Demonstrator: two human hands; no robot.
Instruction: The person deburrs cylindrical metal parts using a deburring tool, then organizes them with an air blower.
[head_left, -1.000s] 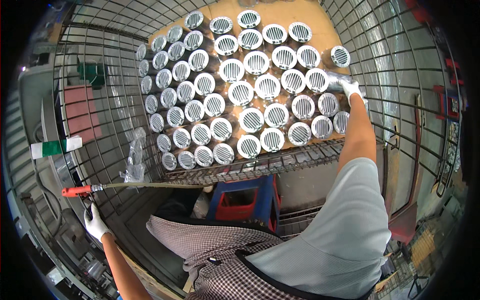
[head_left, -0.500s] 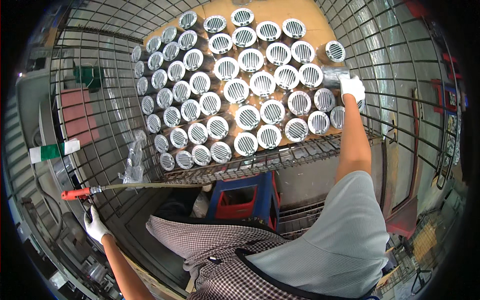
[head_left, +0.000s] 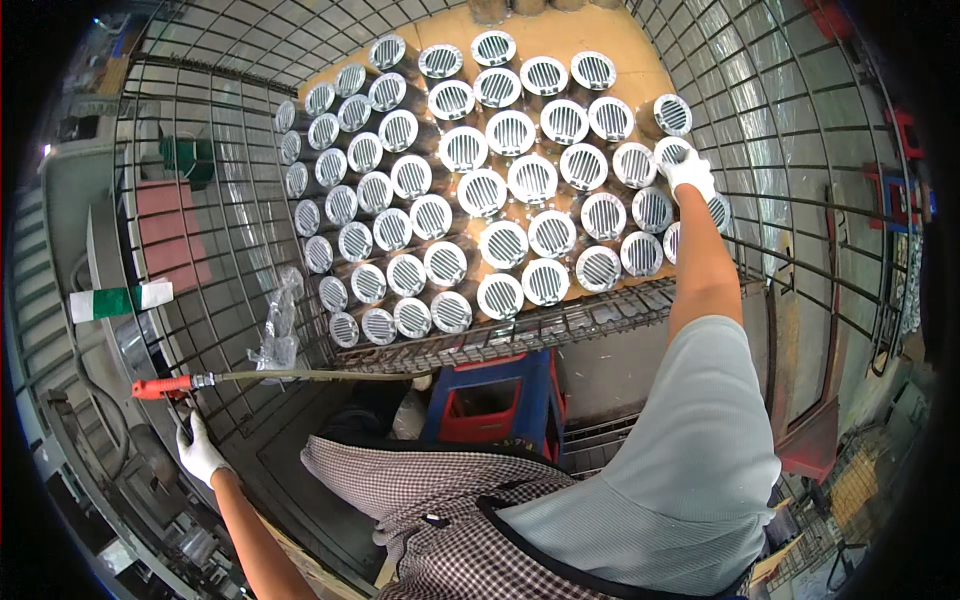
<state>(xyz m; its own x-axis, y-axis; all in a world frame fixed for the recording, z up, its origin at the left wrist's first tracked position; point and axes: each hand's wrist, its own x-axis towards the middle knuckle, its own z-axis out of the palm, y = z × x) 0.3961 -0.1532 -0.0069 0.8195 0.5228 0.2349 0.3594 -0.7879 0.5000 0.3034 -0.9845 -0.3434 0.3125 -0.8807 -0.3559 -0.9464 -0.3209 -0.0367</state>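
Observation:
Many silvery metal cylinders with slotted round tops stand in rows, among them one slotted cylinder [head_left: 503, 134] in the middle. At the right side, my right hand [head_left: 690, 178], in a white glove, is closed on the rim of a metal cylinder [head_left: 671, 150]; its slotted top faces up and the fingers hide its near edge. My left hand [head_left: 203, 455], also gloved, is low at the left by the wire cage's side. Its fingers close around a thin dark part I cannot make out, just below a red-handled air gun [head_left: 163, 386].
Wire mesh walls [head_left: 790, 130] enclose the cylinders, which stand on a brown board [head_left: 625, 35]. A hose [head_left: 320, 375] runs from the air gun along the near edge. Crumpled clear plastic [head_left: 280, 325] hangs at the left. A blue and red stool [head_left: 490, 400] stands below.
My right hand has tipped the cylinder from lying sideways to standing with its slotted top up. The view has shifted slightly; my left hand stays by the air gun.

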